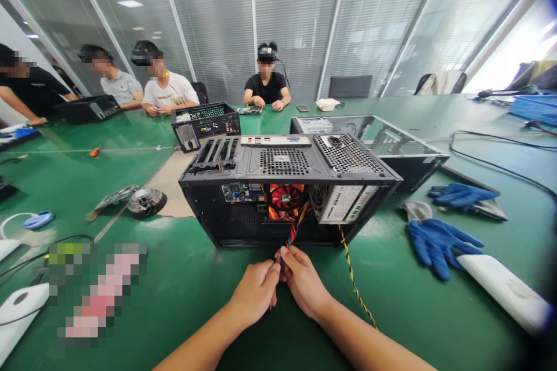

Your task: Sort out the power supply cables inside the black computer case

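Near the middle of the green desk (183, 278), the left hand (257, 291) pinches thin, multicoloured twisted wires (296, 226) coming from an open black metal computer case (285, 174). The right hand (302, 279) grips them alongside. Rightward, a yellow-and-black twisted cable (349, 261) trails nearward; farther right lies a blue-and-grey glove (435, 240).

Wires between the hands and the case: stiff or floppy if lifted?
The wires look thin and twisted together, so probably bendable, perhaps slightly springy. They run into the case, so lifting would likely meet some tug.
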Demonstrator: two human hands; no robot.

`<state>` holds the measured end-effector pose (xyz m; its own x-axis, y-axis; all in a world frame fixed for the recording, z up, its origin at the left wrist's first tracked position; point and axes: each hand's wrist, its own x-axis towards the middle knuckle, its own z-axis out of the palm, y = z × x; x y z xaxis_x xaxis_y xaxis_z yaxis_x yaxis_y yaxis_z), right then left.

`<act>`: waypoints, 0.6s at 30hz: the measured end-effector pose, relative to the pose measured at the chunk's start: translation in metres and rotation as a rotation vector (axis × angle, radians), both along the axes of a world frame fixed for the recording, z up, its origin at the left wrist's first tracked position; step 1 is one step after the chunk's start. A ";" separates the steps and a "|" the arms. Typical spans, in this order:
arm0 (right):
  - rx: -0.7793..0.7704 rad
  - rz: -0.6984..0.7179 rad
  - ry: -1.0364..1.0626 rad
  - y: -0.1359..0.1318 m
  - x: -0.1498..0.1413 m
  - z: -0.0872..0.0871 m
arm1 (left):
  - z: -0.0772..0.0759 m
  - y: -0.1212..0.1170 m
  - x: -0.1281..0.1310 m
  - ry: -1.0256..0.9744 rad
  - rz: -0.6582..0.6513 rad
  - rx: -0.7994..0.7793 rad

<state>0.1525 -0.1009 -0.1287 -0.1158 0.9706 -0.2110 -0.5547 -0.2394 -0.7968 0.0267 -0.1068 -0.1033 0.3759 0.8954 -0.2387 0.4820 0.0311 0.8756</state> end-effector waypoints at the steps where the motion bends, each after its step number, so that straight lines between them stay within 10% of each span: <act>1: 0.005 -0.003 0.001 0.000 0.000 -0.001 | 0.001 -0.001 -0.001 0.072 -0.009 0.069; 9: 0.001 -0.019 -0.031 0.001 -0.001 -0.002 | 0.007 -0.004 -0.004 0.646 -0.103 0.461; 18: -0.002 -0.020 -0.030 0.001 -0.001 -0.001 | 0.007 -0.001 -0.001 0.160 0.007 0.096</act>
<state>0.1513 -0.0996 -0.1292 -0.0898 0.9723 -0.2159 -0.5356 -0.2299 -0.8126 0.0260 -0.1083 -0.0958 0.3337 0.9195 -0.2079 0.6155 -0.0455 0.7868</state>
